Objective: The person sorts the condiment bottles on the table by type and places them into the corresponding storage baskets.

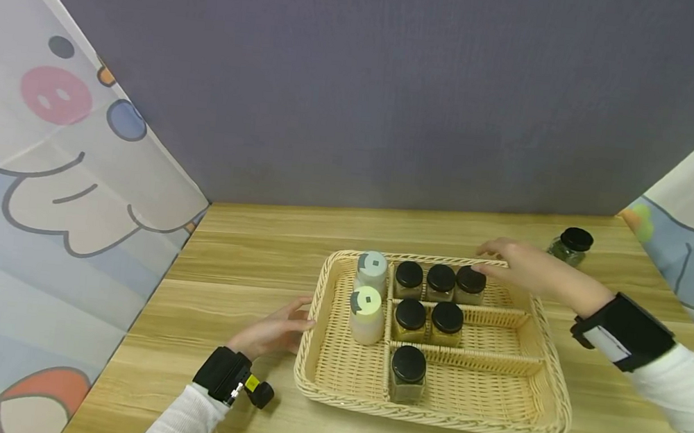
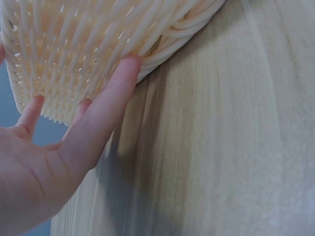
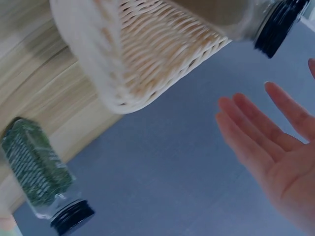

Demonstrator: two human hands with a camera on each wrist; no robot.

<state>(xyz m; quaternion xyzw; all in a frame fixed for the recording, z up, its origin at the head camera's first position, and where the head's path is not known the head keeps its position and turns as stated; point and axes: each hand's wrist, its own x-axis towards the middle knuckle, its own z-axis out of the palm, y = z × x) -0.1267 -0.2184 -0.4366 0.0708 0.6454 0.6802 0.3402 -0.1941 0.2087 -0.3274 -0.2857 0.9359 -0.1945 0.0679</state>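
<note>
A divided wicker basket [image 1: 477,426] stands on the table. My left hand [image 1: 273,329] touches its left outer side with extended fingers; the left wrist view shows the fingertips against the weave [image 2: 78,54]. Over the back right rim hovers my right hand [image 1: 524,265], fingers loosely extended and holding nothing. Nearest to it is a black-lidded spice jar [image 1: 470,281], the rightmost of three in the back compartment. In the right wrist view, a gap shows between that hand [image 3: 275,152] and the jar's lid [image 3: 280,27].
Outside the basket, at the back right, a jar of green herbs [image 1: 572,245] stands upright. Two pale bottles [image 1: 367,319] occupy the left compartment. Two jars [image 1: 446,324] sit in the middle compartment, one jar [image 1: 408,372] in the front. A grey wall [image 1: 395,109] rises behind the table.
</note>
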